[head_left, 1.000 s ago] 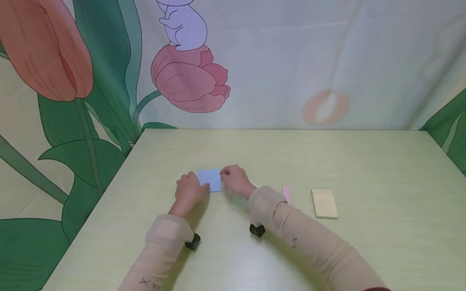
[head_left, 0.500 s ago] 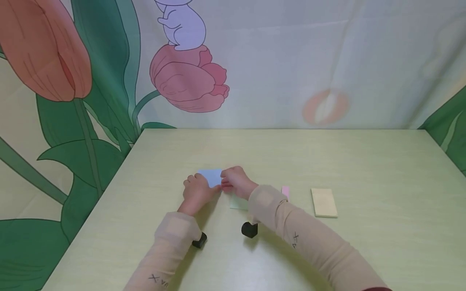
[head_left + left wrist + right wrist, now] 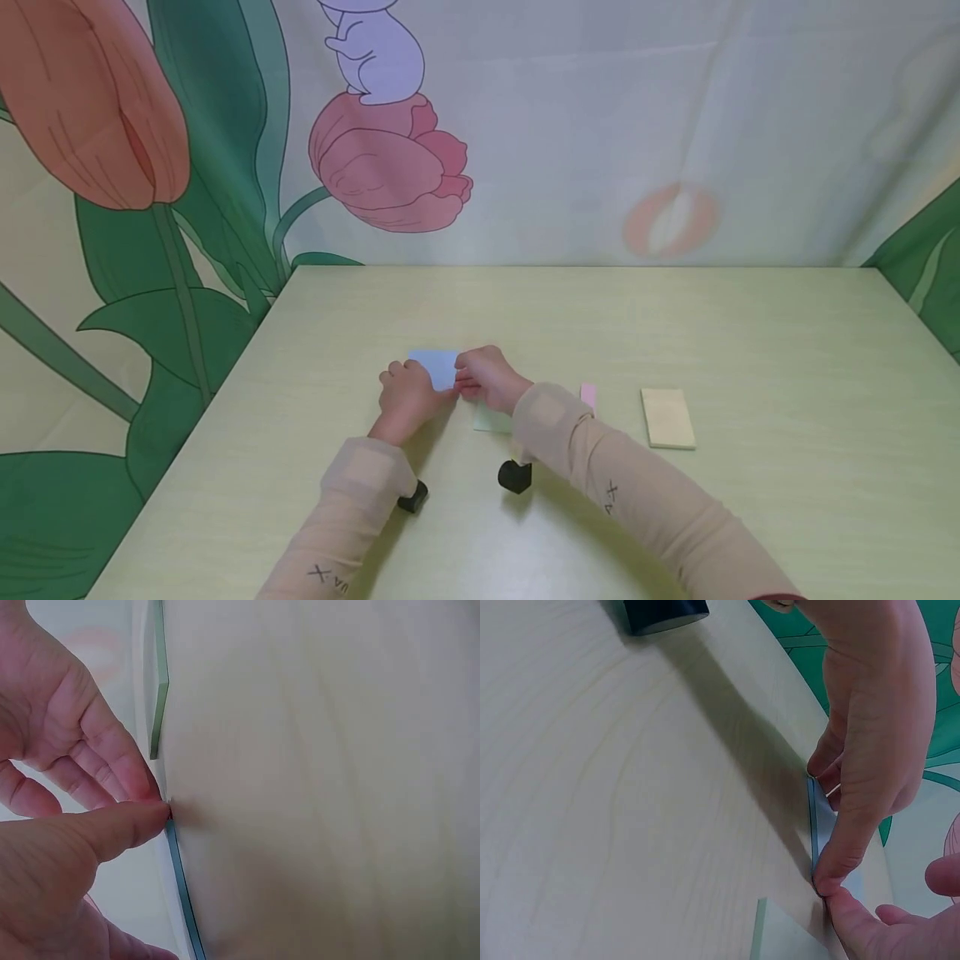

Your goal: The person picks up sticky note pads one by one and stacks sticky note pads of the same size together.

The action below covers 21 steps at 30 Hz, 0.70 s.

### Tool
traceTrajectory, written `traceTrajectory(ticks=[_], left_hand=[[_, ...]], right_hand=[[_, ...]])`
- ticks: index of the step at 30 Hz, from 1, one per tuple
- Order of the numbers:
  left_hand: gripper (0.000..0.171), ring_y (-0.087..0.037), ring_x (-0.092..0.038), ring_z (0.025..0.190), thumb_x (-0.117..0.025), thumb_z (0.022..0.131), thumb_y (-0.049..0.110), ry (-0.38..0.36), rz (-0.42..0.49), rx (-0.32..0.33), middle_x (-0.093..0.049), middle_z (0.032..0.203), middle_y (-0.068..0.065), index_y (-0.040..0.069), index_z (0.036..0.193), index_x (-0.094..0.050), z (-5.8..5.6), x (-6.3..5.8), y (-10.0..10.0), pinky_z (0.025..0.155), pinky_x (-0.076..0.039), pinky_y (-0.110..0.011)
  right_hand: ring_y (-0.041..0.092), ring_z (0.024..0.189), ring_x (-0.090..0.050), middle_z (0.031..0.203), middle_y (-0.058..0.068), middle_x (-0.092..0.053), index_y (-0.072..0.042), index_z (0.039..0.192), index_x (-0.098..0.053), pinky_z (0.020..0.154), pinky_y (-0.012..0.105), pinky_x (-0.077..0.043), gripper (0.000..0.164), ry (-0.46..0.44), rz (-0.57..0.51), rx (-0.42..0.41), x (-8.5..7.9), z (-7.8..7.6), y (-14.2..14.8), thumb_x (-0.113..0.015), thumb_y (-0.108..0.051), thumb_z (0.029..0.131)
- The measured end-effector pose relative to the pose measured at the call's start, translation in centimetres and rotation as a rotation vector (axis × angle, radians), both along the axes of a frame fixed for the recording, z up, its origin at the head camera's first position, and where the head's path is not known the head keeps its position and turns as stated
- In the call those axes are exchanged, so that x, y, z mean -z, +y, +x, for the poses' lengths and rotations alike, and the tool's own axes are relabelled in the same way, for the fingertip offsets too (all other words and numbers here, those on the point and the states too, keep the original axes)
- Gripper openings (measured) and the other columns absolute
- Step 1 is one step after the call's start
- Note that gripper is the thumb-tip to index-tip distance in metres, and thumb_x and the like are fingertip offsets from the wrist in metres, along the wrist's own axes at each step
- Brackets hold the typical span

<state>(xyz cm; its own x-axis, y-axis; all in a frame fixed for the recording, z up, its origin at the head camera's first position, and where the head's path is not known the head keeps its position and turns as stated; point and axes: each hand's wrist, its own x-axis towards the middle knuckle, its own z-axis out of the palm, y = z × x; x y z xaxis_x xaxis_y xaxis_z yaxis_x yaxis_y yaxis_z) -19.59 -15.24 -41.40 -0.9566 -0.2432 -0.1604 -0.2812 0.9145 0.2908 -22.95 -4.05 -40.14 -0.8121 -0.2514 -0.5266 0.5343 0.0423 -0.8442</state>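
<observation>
On the table lies a blue pad of sticky notes (image 3: 435,365). My left hand (image 3: 408,396) grips it, with a finger at the left end and the thumb (image 3: 838,870) at the near right corner, as the right wrist view shows. Close beside it is my right hand (image 3: 491,379); one straight digit (image 3: 855,919) meets the left thumb tip at that corner. Its other fingers (image 3: 90,776) hang loosely apart from the pad. Just right of the blue pad lies a light green pad (image 3: 784,937), partly covered by the right hand in the head view.
A narrow pink pad (image 3: 588,396) shows behind the right forearm. Farther right rests a pale yellow pad (image 3: 668,418). Behind the light table (image 3: 570,308) hangs a flower-printed cloth (image 3: 570,133).
My left hand has moved right along the blue pad, bringing its thumb to the near right corner. My right hand has lowered slightly and its fingers have loosened at the pad's right side.
</observation>
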Motion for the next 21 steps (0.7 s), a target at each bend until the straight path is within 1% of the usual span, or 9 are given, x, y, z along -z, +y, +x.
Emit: traceTrajectory(ticks=[1, 6, 7, 11, 14, 18, 21], left_hand=[[0.072, -0.035, -0.040, 0.096, -0.064, 0.071, 0.048, -0.001, 0.000, 0.000, -0.042, 0.104, -0.024, -0.011, 0.106, -0.044, 0.0, 0.1, 0.0, 0.063, -0.044, -0.036], [0.072, -0.034, -0.040, 0.095, -0.064, 0.070, 0.048, -0.010, -0.002, -0.001, -0.042, 0.102, -0.024, -0.011, 0.106, -0.045, -0.2, 0.1, -0.1, 0.062, -0.043, -0.036], [0.072, -0.034, -0.040, 0.095, -0.064, 0.070, 0.048, -0.013, -0.003, -0.001, -0.042, 0.102, -0.024, -0.011, 0.106, -0.045, -0.2, 0.0, -0.1, 0.062, -0.043, -0.036], [0.076, -0.034, -0.041, 0.095, -0.063, 0.069, 0.050, -0.026, -0.014, 0.006, -0.043, 0.104, -0.024, -0.011, 0.109, -0.044, 0.0, -0.3, -0.3, 0.062, -0.043, -0.036], [0.079, -0.033, -0.042, 0.093, -0.062, 0.069, 0.056, -0.041, -0.044, 0.014, -0.044, 0.101, -0.023, -0.010, 0.107, -0.045, 0.1, -0.7, -0.7, 0.060, -0.042, -0.034], [0.075, -0.029, -0.042, 0.085, -0.057, 0.068, 0.063, -0.099, -0.100, 0.037, -0.046, 0.090, -0.019, -0.006, 0.096, -0.054, 0.2, -1.4, -1.3, 0.055, -0.037, -0.031], [0.071, -0.028, -0.041, 0.080, -0.053, 0.070, 0.065, -0.155, -0.142, 0.073, -0.046, 0.083, -0.016, -0.002, 0.090, -0.059, 0.3, -1.8, -1.5, 0.055, -0.035, -0.030]], right_hand=[[0.019, 0.073, -0.051, 0.106, 0.022, -0.054, 0.005, 0.103, -0.050, 0.079, 0.031, -0.047, 0.025, 0.000, 0.001, -0.001, 0.0, 0.0, 0.0, -0.045, -0.003, 0.080], [0.019, 0.075, -0.051, 0.102, 0.019, -0.053, 0.005, 0.101, -0.051, 0.078, 0.030, -0.047, 0.023, 0.004, 0.012, -0.001, -0.1, 0.2, -0.1, -0.046, -0.003, 0.080], [0.018, 0.073, -0.050, 0.100, 0.018, -0.053, 0.004, 0.099, -0.051, 0.077, 0.030, -0.047, 0.022, 0.009, 0.014, 0.001, 0.2, 0.0, -0.2, -0.046, -0.003, 0.079], [0.019, 0.076, -0.051, 0.108, 0.021, -0.053, 0.007, 0.103, -0.051, 0.082, 0.033, -0.046, 0.027, 0.049, 0.009, -0.007, -0.6, 0.5, 0.0, -0.045, -0.003, 0.078], [0.018, 0.078, -0.052, 0.105, 0.019, -0.054, 0.008, 0.109, -0.050, 0.087, 0.035, -0.045, 0.034, 0.088, 0.007, -0.029, -1.4, 0.9, 0.6, -0.045, -0.004, 0.078], [0.021, 0.083, -0.054, 0.096, 0.013, -0.053, 0.008, 0.117, -0.046, 0.092, 0.038, -0.042, 0.038, 0.120, 0.003, -0.073, -2.3, 1.5, 2.0, -0.045, -0.009, 0.083], [0.025, 0.093, -0.055, 0.102, 0.015, -0.053, 0.006, 0.121, -0.044, 0.095, 0.038, -0.040, 0.039, 0.123, -0.001, -0.110, -2.9, 2.0, 3.2, -0.046, -0.013, 0.087]])
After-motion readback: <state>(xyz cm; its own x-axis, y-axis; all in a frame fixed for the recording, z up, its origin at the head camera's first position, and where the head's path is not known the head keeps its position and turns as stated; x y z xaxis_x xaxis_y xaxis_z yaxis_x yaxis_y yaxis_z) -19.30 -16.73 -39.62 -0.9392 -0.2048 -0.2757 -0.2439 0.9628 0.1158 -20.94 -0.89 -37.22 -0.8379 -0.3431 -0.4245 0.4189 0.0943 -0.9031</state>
